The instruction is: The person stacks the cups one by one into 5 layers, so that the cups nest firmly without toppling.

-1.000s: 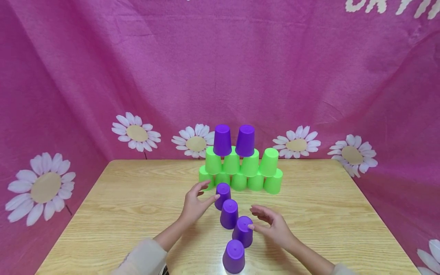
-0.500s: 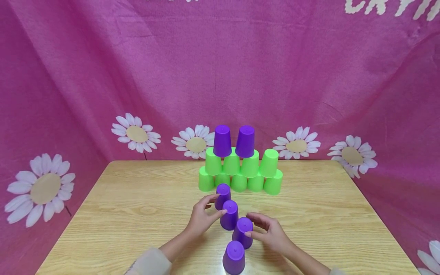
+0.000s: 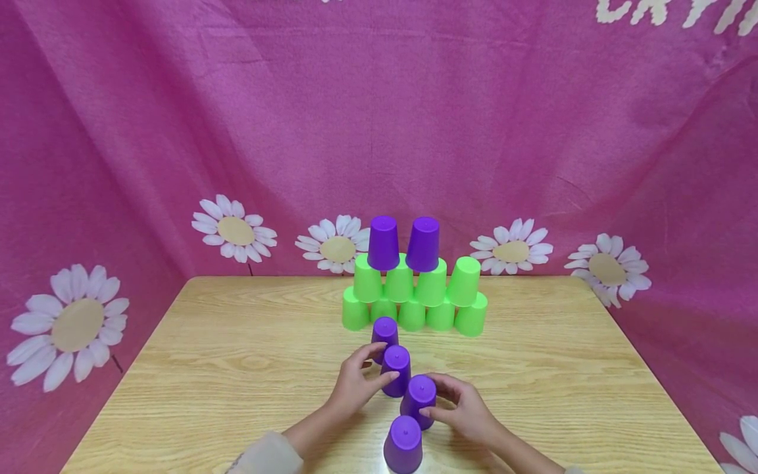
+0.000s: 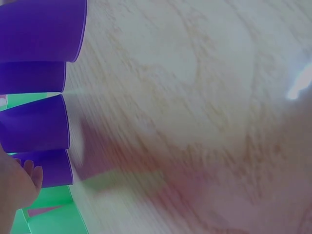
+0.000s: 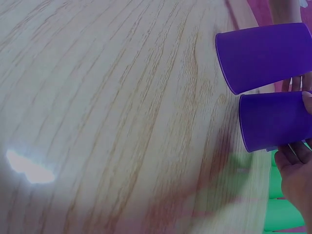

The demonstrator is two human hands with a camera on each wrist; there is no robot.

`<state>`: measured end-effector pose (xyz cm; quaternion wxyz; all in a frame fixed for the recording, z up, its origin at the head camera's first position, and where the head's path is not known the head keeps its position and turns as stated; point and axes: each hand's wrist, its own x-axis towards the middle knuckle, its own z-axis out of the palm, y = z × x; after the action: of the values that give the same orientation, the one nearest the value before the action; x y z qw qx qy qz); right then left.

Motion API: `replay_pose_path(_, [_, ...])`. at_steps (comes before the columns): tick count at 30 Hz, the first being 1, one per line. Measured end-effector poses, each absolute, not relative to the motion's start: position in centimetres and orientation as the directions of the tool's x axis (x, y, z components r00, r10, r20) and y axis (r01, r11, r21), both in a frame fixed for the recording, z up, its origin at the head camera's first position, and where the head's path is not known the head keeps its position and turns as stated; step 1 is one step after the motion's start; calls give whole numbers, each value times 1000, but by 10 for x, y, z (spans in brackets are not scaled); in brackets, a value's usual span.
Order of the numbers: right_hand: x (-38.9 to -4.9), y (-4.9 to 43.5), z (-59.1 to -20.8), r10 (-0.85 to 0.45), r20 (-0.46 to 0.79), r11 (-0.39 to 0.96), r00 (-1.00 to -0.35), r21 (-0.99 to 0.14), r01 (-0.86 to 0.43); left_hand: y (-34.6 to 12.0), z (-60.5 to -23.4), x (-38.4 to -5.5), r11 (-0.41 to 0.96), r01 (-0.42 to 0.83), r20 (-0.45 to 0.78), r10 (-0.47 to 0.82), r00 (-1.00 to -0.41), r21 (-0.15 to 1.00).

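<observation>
Several upside-down purple cups stand on the table in a staggered line toward me. My left hand point(image 3: 353, 390) has thumb and fingers around the second cup point(image 3: 397, 361) from the back, its index finger close to the farthest cup point(image 3: 385, 328). Right beside, my right hand point(image 3: 470, 413) grips the third cup point(image 3: 422, 392), thumb on the near side and fingers behind; the right wrist view shows the thumb on this cup point(image 5: 273, 119). The nearest cup point(image 3: 403, 449) is untouched. In the left wrist view, my left fingers point(image 4: 36, 175) lie before the farthest cup.
Upside-down green cups point(image 3: 464, 282) form two stacked rows at the back of the wooden table point(image 3: 237, 342). Two purple cups point(image 3: 383, 243) stand on top of them. A pink cloth point(image 3: 379, 118) with daisies hangs behind and at both sides.
My left hand has come nearer and to the right, from beside the farthest purple cup to the second one. My right hand has moved slightly down and left and closed around the third cup.
</observation>
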<state>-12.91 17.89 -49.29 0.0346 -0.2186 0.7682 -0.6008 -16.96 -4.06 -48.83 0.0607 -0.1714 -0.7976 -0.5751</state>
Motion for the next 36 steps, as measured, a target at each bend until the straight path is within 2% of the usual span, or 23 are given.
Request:
replay_pose_path(12, [-128, 180, -487, -349, 208, 212, -914, -932, -293, -31, -493, -170, 274, 328, 276, 210, -938, 904])
replay_pose_path(19, [-130, 184, -481, -334, 263, 216, -905, -913, -346, -27, -494, -170, 272, 308, 261, 196, -945, 912])
replay_pose_path(29, [-137, 188, -471, -224, 285, 244, -932, -910, -337, -30, -496, -170, 296, 274, 223, 194, -955, 915])
replay_pose_path(36, [-144, 192, -463, -202, 331, 243, -922, -895, -374, -40, -497, -172, 311, 271, 220, 192, -957, 911])
